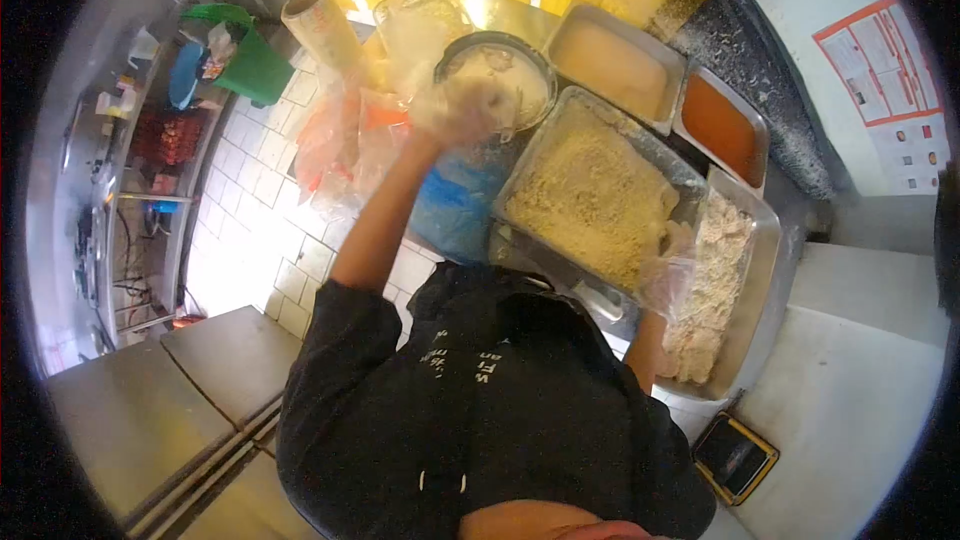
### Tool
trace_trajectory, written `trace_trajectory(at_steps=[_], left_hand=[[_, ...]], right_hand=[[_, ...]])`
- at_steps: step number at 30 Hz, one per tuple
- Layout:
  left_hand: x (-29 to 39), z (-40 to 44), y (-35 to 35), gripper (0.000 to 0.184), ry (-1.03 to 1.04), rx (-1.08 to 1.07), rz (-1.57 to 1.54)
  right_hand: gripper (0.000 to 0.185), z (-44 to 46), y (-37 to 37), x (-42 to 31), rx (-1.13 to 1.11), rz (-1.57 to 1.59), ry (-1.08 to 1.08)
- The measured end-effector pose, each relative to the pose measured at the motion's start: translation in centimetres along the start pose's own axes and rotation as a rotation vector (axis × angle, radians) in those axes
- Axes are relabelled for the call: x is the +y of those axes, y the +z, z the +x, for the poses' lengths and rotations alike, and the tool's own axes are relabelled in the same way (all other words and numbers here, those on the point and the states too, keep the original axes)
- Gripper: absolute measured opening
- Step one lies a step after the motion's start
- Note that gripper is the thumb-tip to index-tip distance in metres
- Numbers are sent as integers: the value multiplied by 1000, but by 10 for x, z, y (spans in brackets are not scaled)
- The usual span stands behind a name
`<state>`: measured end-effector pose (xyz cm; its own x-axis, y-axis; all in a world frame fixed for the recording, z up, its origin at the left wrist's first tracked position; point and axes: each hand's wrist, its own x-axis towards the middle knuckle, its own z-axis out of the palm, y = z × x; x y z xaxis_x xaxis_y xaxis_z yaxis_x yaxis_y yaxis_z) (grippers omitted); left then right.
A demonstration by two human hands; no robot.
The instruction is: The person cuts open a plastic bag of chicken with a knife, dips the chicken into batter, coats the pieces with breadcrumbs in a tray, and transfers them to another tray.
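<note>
My left hand (460, 112), smeared by motion, is over the near left edge of a round dark-rimmed bowl (535, 90) of whitish batter with pieces in it. Whether its fingers hold anything is not clear. My right hand (667, 285), in a clear plastic glove, rests at the right edge of a deep metal tray of yellowish crumbs (585, 190). Its fingers are hard to make out against the crumbs. Right beside it, a long metal pan (765, 250) holds a row of crumb-coated pieces (715, 285).
Behind the crumbs stand a pan of pale liquid (615, 65) and a pan of orange-red powder (720, 125). Plastic bags (350, 150), a blue bag (455, 205) and a film roll (320, 25) lie left. A green bin (255, 65) stands further left, near a metal shelf (150, 170).
</note>
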<state>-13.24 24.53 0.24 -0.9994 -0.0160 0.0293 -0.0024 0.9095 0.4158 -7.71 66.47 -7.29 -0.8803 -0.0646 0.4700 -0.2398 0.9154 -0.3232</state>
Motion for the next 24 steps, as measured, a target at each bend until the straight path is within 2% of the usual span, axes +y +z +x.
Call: trace_trajectory(at_steps=[1,2,3,5,6,7,8,9,10,12,13,14,17,18,20,22,23,24], left_hand=[[-25,21,1,31,51,37,68],[-33,38,-2,26,5,-122,157],[-37,52,-4,21,-37,-283,250],[-80,78,52,24,3,-263,355],[-94,86,74,28,31,-229,443],[-89,85,74,28,61,-232,461],[-83,79,78,31,16,-284,500],[-77,80,81,34,-28,-333,539],[-90,91,99,34,9,-333,555],[-128,111,145,36,-47,-248,501],[-101,99,111,34,71,-338,580],[-96,101,101,34,89,-340,584],[-120,114,85,30,152,-367,408],[-142,127,95,29,336,-416,537],[-147,132,92,29,526,-468,668],[-131,129,67,32,317,-520,483],[-131,129,63,32,322,-524,486],[-137,130,60,37,379,-431,364]], right_hand=[[59,-10,-2,-16,-230,-169,88],[60,-18,-3,-30,-460,-333,179],[60,-21,-6,-45,-461,-324,201],[65,-16,-7,-68,-649,-374,496],[65,-19,-3,-65,-641,-361,525],[67,-24,3,-52,-635,-364,466],[69,-31,9,-39,-627,-370,412],[70,-42,15,-31,-515,-355,337],[70,-46,16,-30,-500,-351,374],[66,-48,15,-28,-555,-343,346],[66,-50,13,-27,-550,-345,368],[66,-50,12,-26,-599,-330,380],[65,-56,13,-18,-657,-301,369],[62,-59,14,-17,-671,-292,333],[63,-49,7,-30,-669,-303,355],[64,-43,-1,-38,-665,-315,377],[64,-42,-4,-40,-660,-306,377],[63,-42,-5,-40,-656,-299,374]])
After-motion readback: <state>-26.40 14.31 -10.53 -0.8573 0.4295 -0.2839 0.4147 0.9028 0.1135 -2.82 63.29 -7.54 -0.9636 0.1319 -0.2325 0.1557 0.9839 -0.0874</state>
